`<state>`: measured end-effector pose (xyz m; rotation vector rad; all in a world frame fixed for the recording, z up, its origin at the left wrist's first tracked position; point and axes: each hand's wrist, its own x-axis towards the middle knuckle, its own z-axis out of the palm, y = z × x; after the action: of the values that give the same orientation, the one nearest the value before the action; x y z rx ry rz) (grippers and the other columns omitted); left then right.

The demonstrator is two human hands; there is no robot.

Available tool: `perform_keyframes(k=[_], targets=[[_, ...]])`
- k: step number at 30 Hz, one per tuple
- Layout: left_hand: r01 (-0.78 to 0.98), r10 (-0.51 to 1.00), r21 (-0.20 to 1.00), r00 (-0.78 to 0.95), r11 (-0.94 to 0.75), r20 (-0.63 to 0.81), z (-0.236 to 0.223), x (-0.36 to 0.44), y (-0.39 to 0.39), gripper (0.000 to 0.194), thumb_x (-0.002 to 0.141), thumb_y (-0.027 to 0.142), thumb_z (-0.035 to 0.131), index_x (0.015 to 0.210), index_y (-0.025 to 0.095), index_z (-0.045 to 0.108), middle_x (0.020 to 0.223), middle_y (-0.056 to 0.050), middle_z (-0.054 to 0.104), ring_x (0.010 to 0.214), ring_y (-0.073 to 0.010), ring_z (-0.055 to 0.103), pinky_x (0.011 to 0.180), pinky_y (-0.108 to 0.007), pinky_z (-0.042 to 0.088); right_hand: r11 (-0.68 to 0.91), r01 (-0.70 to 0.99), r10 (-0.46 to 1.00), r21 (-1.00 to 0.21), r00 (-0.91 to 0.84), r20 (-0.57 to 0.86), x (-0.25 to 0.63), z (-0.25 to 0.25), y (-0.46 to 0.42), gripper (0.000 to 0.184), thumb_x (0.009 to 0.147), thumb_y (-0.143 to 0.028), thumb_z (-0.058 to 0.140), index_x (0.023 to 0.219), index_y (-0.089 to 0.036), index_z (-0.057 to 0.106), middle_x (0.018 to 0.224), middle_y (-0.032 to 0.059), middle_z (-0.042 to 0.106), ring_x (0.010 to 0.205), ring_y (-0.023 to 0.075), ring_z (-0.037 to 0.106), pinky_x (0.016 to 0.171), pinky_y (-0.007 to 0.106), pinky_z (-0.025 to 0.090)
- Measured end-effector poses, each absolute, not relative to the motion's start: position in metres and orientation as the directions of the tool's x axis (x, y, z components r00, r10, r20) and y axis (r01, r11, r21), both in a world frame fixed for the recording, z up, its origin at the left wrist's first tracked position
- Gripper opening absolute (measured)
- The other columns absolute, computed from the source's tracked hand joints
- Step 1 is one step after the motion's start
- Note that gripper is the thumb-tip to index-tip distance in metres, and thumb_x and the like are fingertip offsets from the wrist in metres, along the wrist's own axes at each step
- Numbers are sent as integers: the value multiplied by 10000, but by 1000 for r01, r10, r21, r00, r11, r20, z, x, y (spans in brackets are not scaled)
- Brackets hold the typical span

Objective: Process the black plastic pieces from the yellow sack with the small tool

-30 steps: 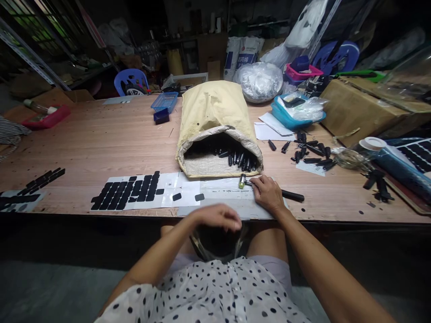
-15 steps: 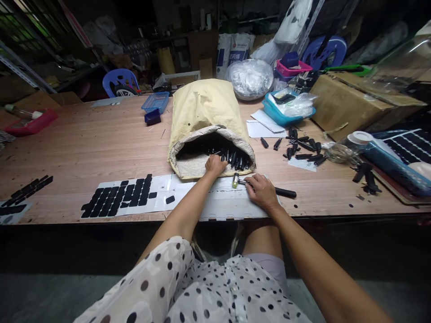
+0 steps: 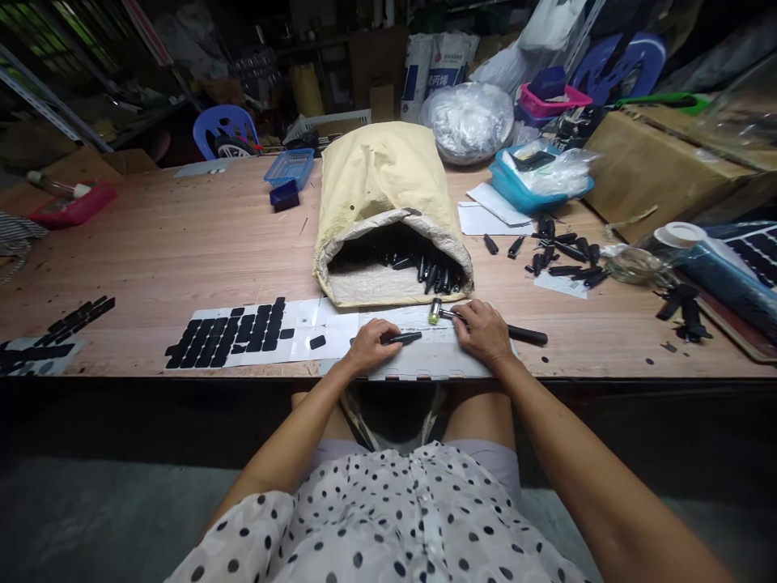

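Note:
At the table's front edge, my left hand [image 3: 371, 346] pinches a slim black tapered piece [image 3: 405, 337] that points to the right. My right hand [image 3: 484, 330] is closed round the shaft of a small hammer [image 3: 527, 334]. The hammer's metal head with its yellowish face lies to the left of my fingers, its black grip to the right. Both hands are over a white board [image 3: 418, 366]. Just beyond them a cream sack [image 3: 382, 174] lies with its mouth towards me, and many similar black pieces [image 3: 438, 274] show inside.
Black rounded stickers [image 3: 203, 342] lie on a white sheet at left. Loose black pieces [image 3: 567, 251] are scattered at right, near a blue basket [image 3: 540, 194] and a cardboard box [image 3: 655, 170]. A small dark blue tray [image 3: 284, 195] stands left of the sack.
My left hand has come out of the sack's mouth, back to the white board, with a black tapered piece in it. My right hand has stayed on the hammer. The camera view has shifted slightly.

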<state>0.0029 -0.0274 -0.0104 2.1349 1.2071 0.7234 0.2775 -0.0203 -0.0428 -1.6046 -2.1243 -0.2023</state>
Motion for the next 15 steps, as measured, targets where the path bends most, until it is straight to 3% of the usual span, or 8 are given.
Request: perform_keyframes(k=[15], targets=[[562,897,735,418,-380,144,-29,6,-22,152,772,259,750,918,220,743,894,-29,654,932,-215,594,872,-356,487,331,927,866,-178,-223,448,286,-50,-15,270,942,-323,471,978,-237,724,864,78,598,822,216,485,731,322,367]])
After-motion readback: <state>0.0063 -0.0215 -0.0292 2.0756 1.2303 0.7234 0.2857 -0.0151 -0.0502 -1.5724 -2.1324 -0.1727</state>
